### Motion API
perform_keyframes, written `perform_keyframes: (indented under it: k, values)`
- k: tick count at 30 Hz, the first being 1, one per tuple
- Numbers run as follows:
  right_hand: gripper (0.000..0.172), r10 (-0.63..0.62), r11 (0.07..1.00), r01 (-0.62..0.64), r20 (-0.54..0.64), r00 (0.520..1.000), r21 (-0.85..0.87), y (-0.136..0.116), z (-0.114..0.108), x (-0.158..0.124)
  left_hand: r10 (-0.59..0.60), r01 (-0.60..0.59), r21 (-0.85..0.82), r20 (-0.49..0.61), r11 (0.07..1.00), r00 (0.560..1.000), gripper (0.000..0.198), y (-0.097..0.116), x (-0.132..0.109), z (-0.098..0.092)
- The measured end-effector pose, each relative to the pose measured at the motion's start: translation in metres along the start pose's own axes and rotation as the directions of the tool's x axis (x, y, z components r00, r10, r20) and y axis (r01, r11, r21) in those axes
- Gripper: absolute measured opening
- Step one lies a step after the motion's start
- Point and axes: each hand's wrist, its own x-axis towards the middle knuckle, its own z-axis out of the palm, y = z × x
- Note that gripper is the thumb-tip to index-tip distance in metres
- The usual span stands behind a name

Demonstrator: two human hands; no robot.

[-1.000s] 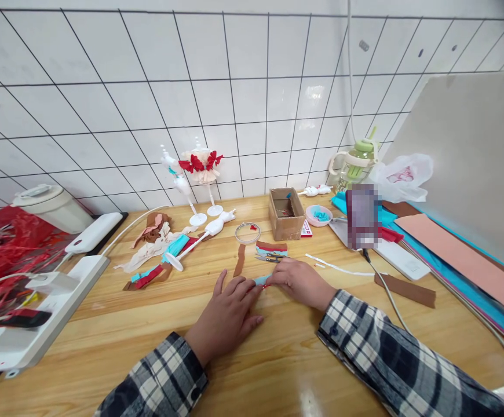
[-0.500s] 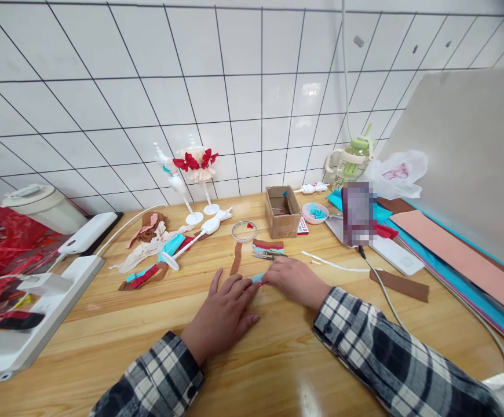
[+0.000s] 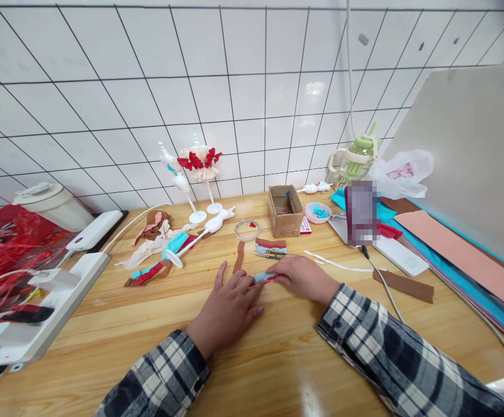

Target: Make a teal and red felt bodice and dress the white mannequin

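Note:
On the wooden table (image 3: 278,353), a small light-blue and red strip (image 3: 260,278) lies between my two hands. My left hand (image 3: 234,307) rests flat with its fingers spread, the fingertips on the strip's left end. My right hand (image 3: 306,278) is closed in a pinch at the strip's right end, where a red edge shows. Just beyond are thread snips (image 3: 271,253) beside a stack of brown, red and blue strips (image 3: 271,245). A brown strip (image 3: 239,256) runs away from my left fingers, and a ring-shaped tape roll (image 3: 247,230) lies behind it.
Behind stand a cardboard box (image 3: 287,226), a pink dish (image 3: 317,219) and two white mannequin stands (image 3: 197,216). Another mannequin (image 3: 219,220) lies at left among fabric scraps. A power strip (image 3: 56,315) is far left; a phone (image 3: 362,214), cable and coloured sheets (image 3: 464,249) are right.
The right hand has shifted slightly right along the strip, and more of its red edge shows. The left hand stays on the left end. The whole view has moved slightly.

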Motion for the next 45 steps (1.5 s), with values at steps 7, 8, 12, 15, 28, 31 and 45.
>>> perform_keyframes:
  k: [7,8,12,15,28,31,45]
  values:
    - [0.018,0.056,0.998,-0.055,-0.031,0.998,0.027,0.006,-0.005,-0.003,-0.006,0.006,-0.023,-0.018,1.0,1.0,0.047,0.0,-0.002,0.004]
    - [0.017,0.06,0.998,-0.059,-0.034,0.998,0.029,0.004,-0.005,-0.003,-0.007,0.006,-0.024,-0.021,1.0,1.0,0.047,0.0,-0.002,0.005]
    - [0.015,0.076,0.996,-0.074,-0.027,0.997,0.054,0.003,-0.001,-0.003,-0.004,0.004,-0.008,-0.03,1.0,1.0,0.049,-0.001,-0.004,0.006]
    - [0.011,0.087,0.994,-0.085,-0.016,0.996,0.069,0.005,0.004,-0.002,0.007,-0.007,-0.005,-0.037,1.0,0.999,0.049,-0.002,-0.004,0.006]
    - [0.012,0.214,0.953,-0.22,0.051,0.975,0.206,0.006,0.005,0.001,-0.04,0.039,-0.031,-0.046,0.999,0.998,0.04,-0.004,-0.007,0.004]
    - [0.008,0.263,0.95,-0.264,0.024,0.964,0.165,0.001,0.004,0.001,-0.046,0.044,-0.032,-0.04,0.999,0.998,0.039,-0.005,-0.007,0.004]
    - [0.011,0.419,0.906,-0.422,0.074,0.905,0.024,-0.011,-0.002,0.001,-0.026,0.025,-0.03,-0.034,0.999,0.999,0.047,-0.002,-0.006,-0.001]
